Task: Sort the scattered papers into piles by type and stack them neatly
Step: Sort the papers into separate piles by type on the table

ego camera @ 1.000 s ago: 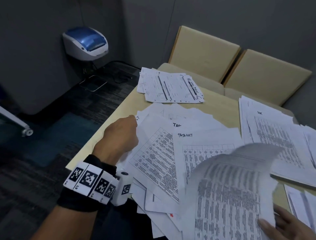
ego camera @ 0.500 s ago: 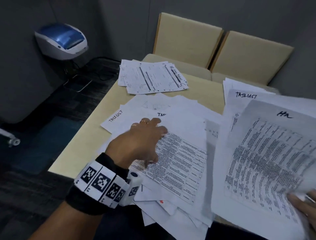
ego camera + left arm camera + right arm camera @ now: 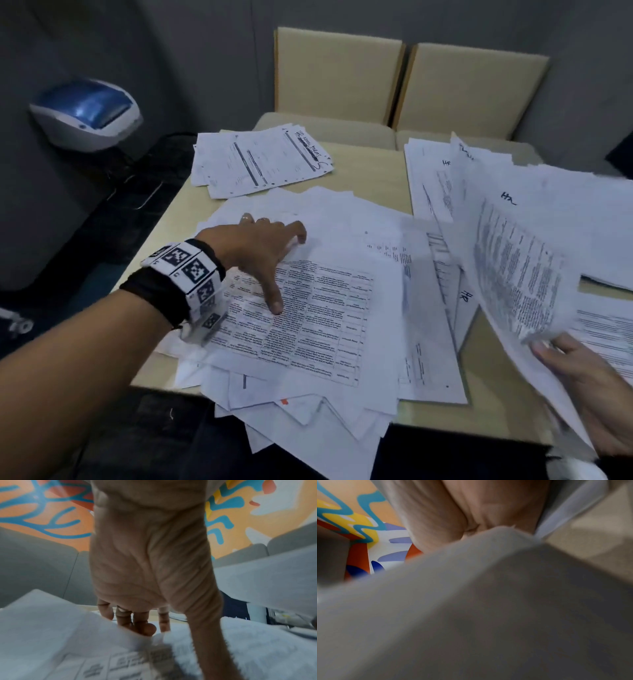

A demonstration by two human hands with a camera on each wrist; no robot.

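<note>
1. Right hand [image 3: 596, 394], nearest at the lower right: grasping the near corner of a lifted sheet marked HR [image 3: 520, 246], thumb on top; fingers beneath hidden in the head view, and the right wrist view shows only blurred paper against the palm.
2. Lifted sheet: raised off the table [image 3: 370, 164], tilted steeply, long axis running from the held near corner up and away, handwritten heading at the far end, printed face turned left toward the centre.
3. Left hand [image 3: 260, 246]: released and flat, fingers spread, thumb pressing on the top printed table sheet [image 3: 308, 318] of the scattered heap [image 3: 325, 342]; nothing grasped.
4. Scattered heap: centre of the table, overhanging the near edge, sheets fanned at mixed angles; top sheet's long axis roughly near-to-far, slightly skewed.
5. Step in hand, judged: placing the HR sheet on its matching pile. Advised: keep the left hand pinning the heap so nothing slides off the near edge; lower the sheet flat, heading away, edges squared to the pile beneath.
6. Right-side pile [image 3: 431, 178]: further back, headings marked HR, likely destination.
7. Far left stack [image 3: 260, 161]: near the far edge, well apart from the heap, lying askew, long axis across the table.
8. Beyond: two cushioned seat backs [image 3: 404, 78]; printer-like device [image 3: 85, 113] at far left
</note>
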